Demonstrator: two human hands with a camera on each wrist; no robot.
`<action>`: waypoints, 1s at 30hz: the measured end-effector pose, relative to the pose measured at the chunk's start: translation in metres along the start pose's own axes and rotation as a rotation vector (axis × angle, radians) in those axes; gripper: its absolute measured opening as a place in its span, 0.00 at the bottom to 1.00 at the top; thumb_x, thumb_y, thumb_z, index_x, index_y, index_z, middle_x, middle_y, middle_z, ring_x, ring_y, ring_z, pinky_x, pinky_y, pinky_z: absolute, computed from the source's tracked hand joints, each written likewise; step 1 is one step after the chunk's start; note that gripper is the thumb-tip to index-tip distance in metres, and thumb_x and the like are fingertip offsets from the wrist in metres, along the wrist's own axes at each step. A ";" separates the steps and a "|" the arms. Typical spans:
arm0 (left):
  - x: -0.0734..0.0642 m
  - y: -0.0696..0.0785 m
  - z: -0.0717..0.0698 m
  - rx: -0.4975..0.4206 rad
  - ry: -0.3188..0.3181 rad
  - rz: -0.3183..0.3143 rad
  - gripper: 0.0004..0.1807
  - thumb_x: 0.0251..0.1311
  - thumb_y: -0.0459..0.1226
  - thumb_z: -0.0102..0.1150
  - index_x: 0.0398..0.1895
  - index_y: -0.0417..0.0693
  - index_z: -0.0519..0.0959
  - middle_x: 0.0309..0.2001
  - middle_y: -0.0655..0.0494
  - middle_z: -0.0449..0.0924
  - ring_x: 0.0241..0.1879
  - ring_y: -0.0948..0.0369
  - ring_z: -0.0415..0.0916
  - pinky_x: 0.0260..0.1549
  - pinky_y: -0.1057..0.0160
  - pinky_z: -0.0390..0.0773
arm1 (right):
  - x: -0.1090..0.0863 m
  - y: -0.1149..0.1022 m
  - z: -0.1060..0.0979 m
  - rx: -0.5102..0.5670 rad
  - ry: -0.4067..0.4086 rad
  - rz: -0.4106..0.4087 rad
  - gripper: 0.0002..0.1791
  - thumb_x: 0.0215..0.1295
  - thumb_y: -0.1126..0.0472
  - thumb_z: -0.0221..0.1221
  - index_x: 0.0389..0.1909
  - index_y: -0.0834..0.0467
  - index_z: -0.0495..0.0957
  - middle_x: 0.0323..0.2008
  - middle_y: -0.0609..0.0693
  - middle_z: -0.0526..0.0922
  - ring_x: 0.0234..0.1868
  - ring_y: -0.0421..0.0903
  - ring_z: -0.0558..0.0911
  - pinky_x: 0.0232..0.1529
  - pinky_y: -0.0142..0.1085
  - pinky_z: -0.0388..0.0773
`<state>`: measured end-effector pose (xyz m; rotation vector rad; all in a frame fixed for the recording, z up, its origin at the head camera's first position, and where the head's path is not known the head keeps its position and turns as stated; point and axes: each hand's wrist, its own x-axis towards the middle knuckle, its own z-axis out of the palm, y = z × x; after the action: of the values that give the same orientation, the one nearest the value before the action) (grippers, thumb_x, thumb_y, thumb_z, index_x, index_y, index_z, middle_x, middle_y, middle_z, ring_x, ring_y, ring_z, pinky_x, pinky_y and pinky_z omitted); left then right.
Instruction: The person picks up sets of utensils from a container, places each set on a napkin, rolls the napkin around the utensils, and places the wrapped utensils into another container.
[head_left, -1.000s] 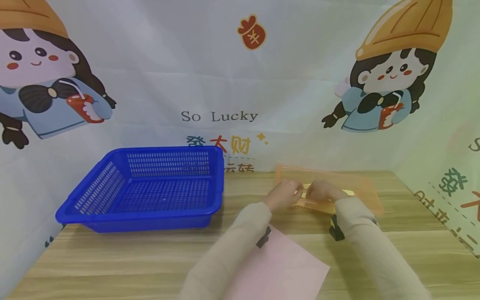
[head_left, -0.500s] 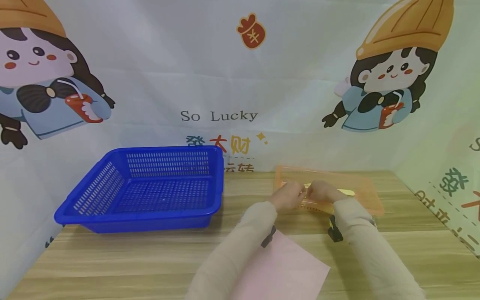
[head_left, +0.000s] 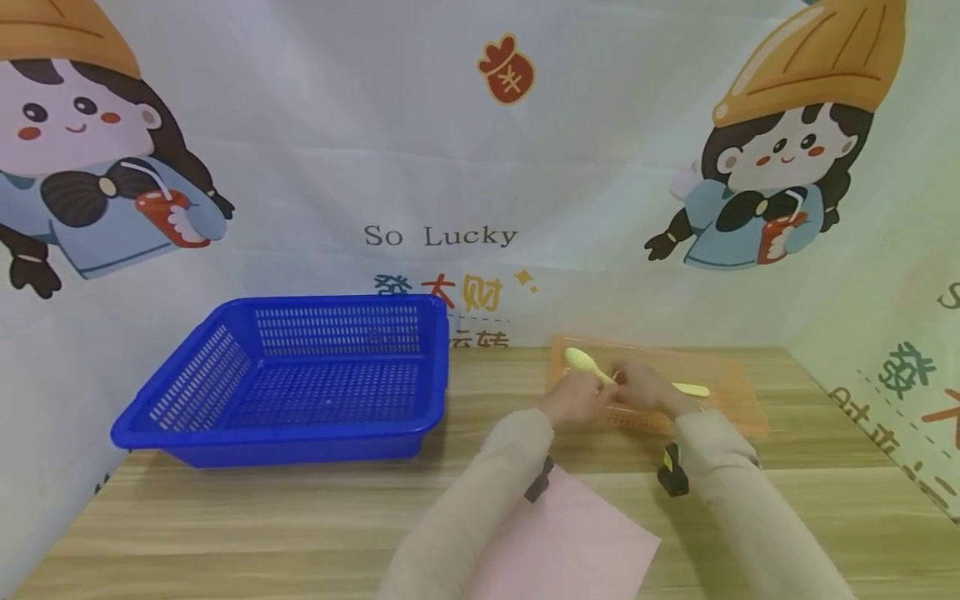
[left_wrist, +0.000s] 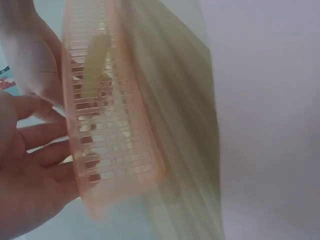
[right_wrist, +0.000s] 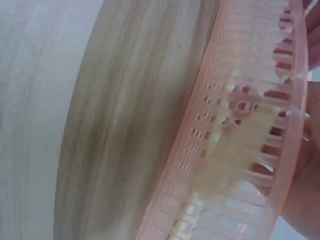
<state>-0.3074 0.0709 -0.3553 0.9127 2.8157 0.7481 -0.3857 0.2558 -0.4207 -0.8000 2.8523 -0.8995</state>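
Note:
A yellow spoon [head_left: 580, 359] is tilted over the left part of a translucent orange basket [head_left: 738, 375], bowl toward the upper left. My left hand [head_left: 577, 397] pinches its handle. My right hand [head_left: 643, 388], fingers curled, meets the left fingertips at the handle's end. Another yellow utensil handle [head_left: 692, 389] lies in the basket beyond the right hand. Through the slotted wall in the right wrist view, a blurred yellow piece [right_wrist: 235, 155] shows, and in the left wrist view the left fingers [left_wrist: 50, 150] are seen behind the basket wall [left_wrist: 117, 185].
A large blue basket [head_left: 435, 417] stands at the left on the wooden table [head_left: 300, 517]. A pink sheet [head_left: 577, 542] lies in front, partly under the left sleeve. Printed cloth [head_left: 600, 183] hangs behind the table and at its sides.
The spoon's bowl has come into view above the left hand, pointing up and left; before, the hands mostly covered the yellow pieces. Both hands stay close together over the orange basket.

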 end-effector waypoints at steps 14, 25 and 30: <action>-0.014 -0.012 -0.021 -0.383 0.097 0.001 0.24 0.61 0.37 0.49 0.59 0.38 0.62 0.54 0.42 0.70 0.49 0.51 0.73 0.42 0.62 0.76 | -0.034 -0.132 -0.033 0.277 0.181 0.008 0.14 0.67 0.67 0.42 0.45 0.73 0.68 0.25 0.58 0.73 0.19 0.38 0.69 0.18 0.30 0.69; -0.054 0.009 -0.053 -0.711 0.114 -0.004 0.20 0.62 0.31 0.45 0.58 0.36 0.64 0.52 0.35 0.70 0.35 0.46 0.78 0.28 0.64 0.80 | -0.051 -0.193 -0.032 0.355 0.273 0.109 0.18 0.65 0.68 0.41 0.54 0.70 0.65 0.42 0.68 0.75 0.44 0.57 0.76 0.42 0.44 0.74; -0.069 0.010 -0.057 -0.686 0.121 -0.061 0.16 0.62 0.32 0.46 0.52 0.35 0.70 0.51 0.37 0.72 0.32 0.46 0.79 0.23 0.64 0.80 | -0.057 -0.210 -0.020 0.389 0.279 0.131 0.19 0.64 0.69 0.43 0.55 0.70 0.64 0.44 0.68 0.74 0.48 0.61 0.74 0.42 0.43 0.75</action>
<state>-0.2585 0.0140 -0.3049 0.6629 2.3575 1.6482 -0.2429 0.1479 -0.2954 -0.4708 2.7557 -1.5867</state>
